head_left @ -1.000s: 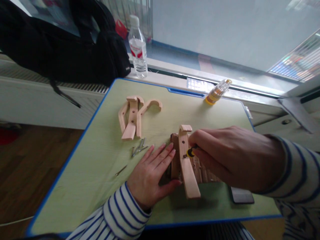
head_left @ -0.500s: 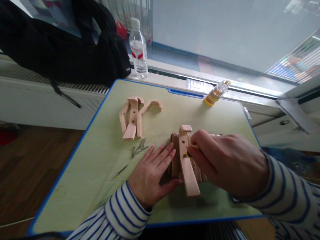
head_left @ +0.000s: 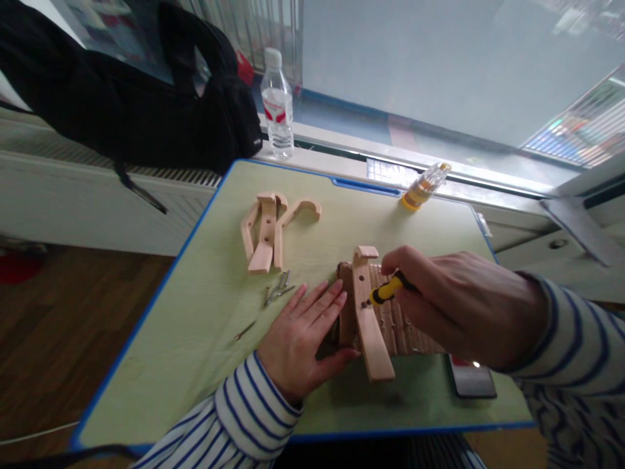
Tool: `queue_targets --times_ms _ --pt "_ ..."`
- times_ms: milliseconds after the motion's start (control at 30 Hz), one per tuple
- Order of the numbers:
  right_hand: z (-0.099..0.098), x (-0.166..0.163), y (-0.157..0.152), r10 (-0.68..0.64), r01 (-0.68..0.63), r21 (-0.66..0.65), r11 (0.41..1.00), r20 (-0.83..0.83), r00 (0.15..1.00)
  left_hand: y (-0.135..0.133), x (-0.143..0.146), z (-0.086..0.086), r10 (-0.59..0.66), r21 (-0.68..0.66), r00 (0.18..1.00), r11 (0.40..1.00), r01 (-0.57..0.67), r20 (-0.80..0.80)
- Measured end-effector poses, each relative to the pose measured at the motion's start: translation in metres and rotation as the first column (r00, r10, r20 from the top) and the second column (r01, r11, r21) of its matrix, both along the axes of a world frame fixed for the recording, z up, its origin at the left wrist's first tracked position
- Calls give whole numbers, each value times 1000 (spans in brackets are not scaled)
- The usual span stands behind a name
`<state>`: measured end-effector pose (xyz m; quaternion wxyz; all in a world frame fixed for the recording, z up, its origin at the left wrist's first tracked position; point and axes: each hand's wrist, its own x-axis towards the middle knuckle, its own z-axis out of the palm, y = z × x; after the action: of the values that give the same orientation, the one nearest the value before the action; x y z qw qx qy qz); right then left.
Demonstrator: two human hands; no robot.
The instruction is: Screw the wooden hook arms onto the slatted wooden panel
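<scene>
A person in striped sleeves works at a pale green, blue-edged tabletop (head_left: pixel 185 371). In front of them lies a ridged brown block (head_left: pixel 398 329); directions here are from the person's seat. A pale wooden hook (head_left: pixel 372 339) lies across the block near its left end, its straight foot overhanging the near side. The left hand (head_left: pixel 300 339) rests against the block's left end, fingers stretched out and slightly apart, thumb spread. Above the block, the right hand (head_left: pixel 449 306) has its fingers clamped on a yellow-and-black screwdriver (head_left: pixel 387 290), angled toward the hook's lower hole; I can't tell whether it touches. Left of the block are loose screws (head_left: pixel 280 283), with more wooden hooks (head_left: pixel 266 231) beyond them. A phone (head_left: pixel 472 379) lies near the block's right end.
</scene>
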<state>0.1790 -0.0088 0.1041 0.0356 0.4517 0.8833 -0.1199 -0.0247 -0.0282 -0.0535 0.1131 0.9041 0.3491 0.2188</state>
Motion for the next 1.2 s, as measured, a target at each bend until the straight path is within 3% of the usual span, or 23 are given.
queue_targets --times_ms 533,800,1033,1200 --pt "7 4 8 185 -186 -24 982 -40 982 1 1 -1 1 5 1000 1000 -1 -21" --pt "-5 -1 -5 92 -86 78 993 -77 993 1 1 0 -2 5 1000 1000 2 -14" --pt "-18 -12 -13 -82 110 291 950 -104 991 1 1 0 1 -2 1000 1000 -1 1" --pt "-17 -2 -4 -127 136 290 947 -50 991 1 0 1 -1 -13 1000 1000 1 3"
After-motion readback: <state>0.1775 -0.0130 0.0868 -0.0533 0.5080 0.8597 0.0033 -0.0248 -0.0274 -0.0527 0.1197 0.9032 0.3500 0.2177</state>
